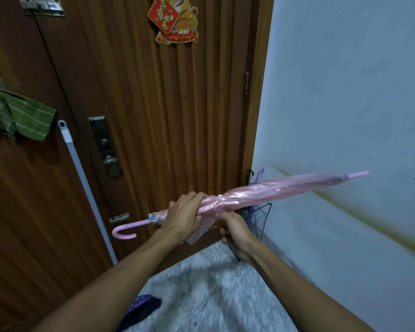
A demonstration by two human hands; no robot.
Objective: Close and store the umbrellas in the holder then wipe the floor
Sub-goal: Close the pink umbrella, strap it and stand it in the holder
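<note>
Before the ribbed brown wooden door (153,104), at the centre of the view, a furled pink translucent umbrella with a pink crook handle (268,191) lies nearly level in the air, its crook at eight o'clock and its pink tip out toward three o'clock against the pale wall (345,92). The left hand (183,216) wraps over the canopy near the handle end, fingers curled round the bunched plastic. The right hand (234,232) sits just below and beside it with fingers curled, apparently pinching the loose flap or strap of the canopy; what exactly it pinches I cannot tell.

This umbrella looks light, with a stiff shaft under soft, slick plastic that will likely slide and unroll if loosened. Holding it round the gathered canopy near the white snap button (220,195) seems best while the strap is fastened, then by the crook for lowering.

Behind the right hand, at about four o'clock from the centre, stands a black wire umbrella holder (265,219) in the corner between door and wall. It already holds what appears to be a purple umbrella (260,172) whose handle rises above the rim, and a dark hooked handle beside it.

Against the door at nine o'clock leans a grey-and-white mop pole (82,178), with a green striped cloth (22,116) hanging above it. A dark purple-edged object (141,307) lies on the grey speckled floor (213,295) at six o'clock.
</note>
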